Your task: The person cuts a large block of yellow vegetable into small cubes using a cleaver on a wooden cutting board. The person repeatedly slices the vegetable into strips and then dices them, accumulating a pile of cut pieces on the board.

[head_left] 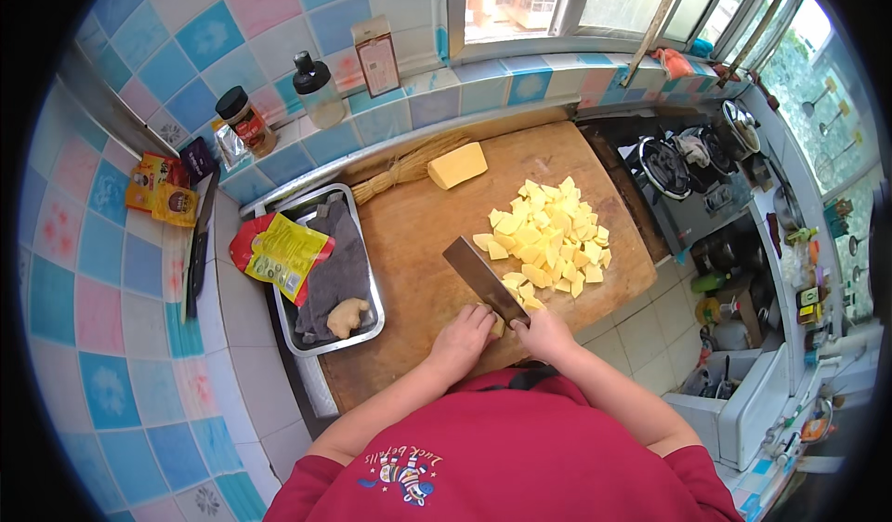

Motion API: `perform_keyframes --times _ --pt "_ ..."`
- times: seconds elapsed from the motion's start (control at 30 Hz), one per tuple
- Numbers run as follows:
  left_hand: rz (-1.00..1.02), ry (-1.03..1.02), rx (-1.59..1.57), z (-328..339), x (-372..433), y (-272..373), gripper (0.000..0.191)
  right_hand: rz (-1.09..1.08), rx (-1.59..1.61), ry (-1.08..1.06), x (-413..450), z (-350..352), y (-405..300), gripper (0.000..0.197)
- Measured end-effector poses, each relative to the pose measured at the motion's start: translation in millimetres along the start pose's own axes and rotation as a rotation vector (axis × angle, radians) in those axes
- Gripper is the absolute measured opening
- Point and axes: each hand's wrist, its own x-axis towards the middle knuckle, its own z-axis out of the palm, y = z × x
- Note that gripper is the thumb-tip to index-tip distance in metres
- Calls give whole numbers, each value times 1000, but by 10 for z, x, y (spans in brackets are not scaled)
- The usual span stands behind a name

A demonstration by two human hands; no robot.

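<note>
My right hand (546,338) grips the handle end of a broad-bladed cleaver (484,278), its blade slanting away to the upper left over the wooden cutting board (411,257). Close beside the blade, my left hand (461,339) presses its curled fingers on a piece of pale yellow vegetable (498,325), mostly hidden by the hand and blade. A heap of thin, flat slices (550,236), possibly potato, spreads over the board's right half; a few lie against the cleaver. One large cut block (458,165) of similar yellow vegetable sits at the far edge.
Left of the board, a metal tray (380,313) holds a dark cloth (334,243), a ginger root (347,318) and a yellow-red packet (289,253). Behind lies a straw brush (404,166). Jars (247,121) line the tiled ledge. A gas stove (697,187) stands right.
</note>
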Motion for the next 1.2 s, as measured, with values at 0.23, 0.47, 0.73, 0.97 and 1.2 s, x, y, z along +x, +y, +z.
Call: perform_keyframes --times 0.23,0.47,0.73,0.97,1.2 --pt "-33 -68 8 -19 1 19 30 -29 -111 -122 -190 -485 -186 33" --pt "-31 -57 22 -6 -31 36 29 2 -110 -126 -143 -299 -84 35" --pt "32 4 5 -7 -65 -28 28 26 141 -72 67 4 156 37" --pt "26 -25 47 21 -61 -52 25 -17 -94 -172 -252 -516 -198 34" --pt "8 -87 53 -52 -38 25 24 28 -151 -155 -145 -233 -76 35"
